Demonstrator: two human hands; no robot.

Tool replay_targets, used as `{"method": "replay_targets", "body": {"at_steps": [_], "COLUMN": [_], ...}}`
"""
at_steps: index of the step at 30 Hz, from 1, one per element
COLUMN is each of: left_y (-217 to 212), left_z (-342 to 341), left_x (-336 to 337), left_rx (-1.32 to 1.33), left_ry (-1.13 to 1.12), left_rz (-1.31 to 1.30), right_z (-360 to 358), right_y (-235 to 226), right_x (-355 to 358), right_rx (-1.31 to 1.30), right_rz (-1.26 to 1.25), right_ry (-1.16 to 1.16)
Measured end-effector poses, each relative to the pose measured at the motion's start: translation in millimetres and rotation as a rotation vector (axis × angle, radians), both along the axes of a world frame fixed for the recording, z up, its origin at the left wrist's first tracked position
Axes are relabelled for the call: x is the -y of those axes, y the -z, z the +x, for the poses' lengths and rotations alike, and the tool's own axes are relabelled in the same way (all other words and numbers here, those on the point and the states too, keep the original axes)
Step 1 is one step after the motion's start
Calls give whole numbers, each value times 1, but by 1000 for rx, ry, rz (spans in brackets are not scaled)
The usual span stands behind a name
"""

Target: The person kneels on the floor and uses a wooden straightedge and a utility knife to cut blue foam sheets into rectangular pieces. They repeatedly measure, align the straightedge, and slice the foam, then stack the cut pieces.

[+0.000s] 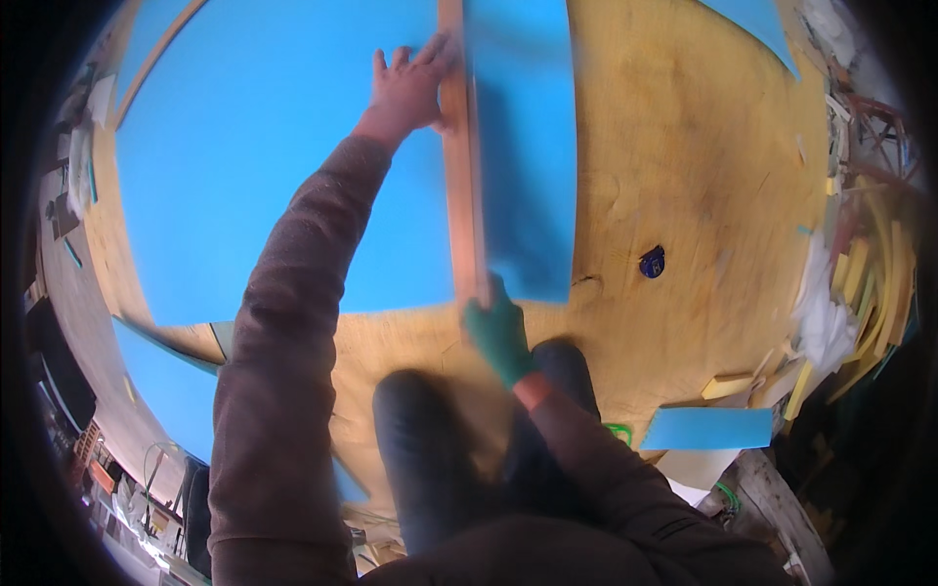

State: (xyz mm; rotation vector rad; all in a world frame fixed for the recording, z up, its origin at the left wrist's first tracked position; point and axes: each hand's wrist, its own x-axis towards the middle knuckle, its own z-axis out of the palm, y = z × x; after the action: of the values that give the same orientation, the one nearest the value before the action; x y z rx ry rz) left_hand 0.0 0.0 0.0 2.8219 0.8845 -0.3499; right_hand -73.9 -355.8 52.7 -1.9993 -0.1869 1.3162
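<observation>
Pinning wooden straightedge flat on blue foam sheet.
Left hand splayed, pressing its far end; gloved right hand at near end, grip unclear, blurred. Likely mid-cut along the straightedge; next: hold it steady. Offcut well right.

Odds and ends around the plywood surface

The plywood surface is the landmark: on its bare right part lies a small dark blue round object, well apart from anything else. At its lower right edge rests a small blue foam offcut, with a pale wood block just above it and a green loop of cord just to its left. Beyond the right edge is a heap of yellow strips and crumpled white sheeting. Another blue sheet corner lies at the top right edge.
</observation>
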Motion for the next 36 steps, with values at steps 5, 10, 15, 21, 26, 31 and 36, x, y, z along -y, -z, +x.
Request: {"method": "replay_targets", "body": {"at_steps": [5, 10, 15, 21, 26, 31, 36], "left_y": [15, 33, 22, 4, 2, 2, 5], "left_z": [-4, 0, -9, -23, -43, -55, -59], "left_x": [-3, 6, 7, 38, 86, 174, 167], "left_rx": [46, 85, 67, 66, 141, 284, 484], "left_ry": [22, 32, -4, -202, -345, -581, -635], "left_rz": [61, 61, 64, -23, -83, -148, -224], "right_z": [-63, -131, -187, -139, -59, 58, 234], "right_y": [-2, 17, 10, -63, -135, -56, 17], "right_x": [99, 227, 299, 271, 226, 205, 309], "right_rx": [188, 140, 45, -519, -213, 232, 696], "right_rz": [-88, -243, -139, -137, -76, 268, -107], "right_ry": [-178, -379, -284, 112, 18, 524, 522]}}
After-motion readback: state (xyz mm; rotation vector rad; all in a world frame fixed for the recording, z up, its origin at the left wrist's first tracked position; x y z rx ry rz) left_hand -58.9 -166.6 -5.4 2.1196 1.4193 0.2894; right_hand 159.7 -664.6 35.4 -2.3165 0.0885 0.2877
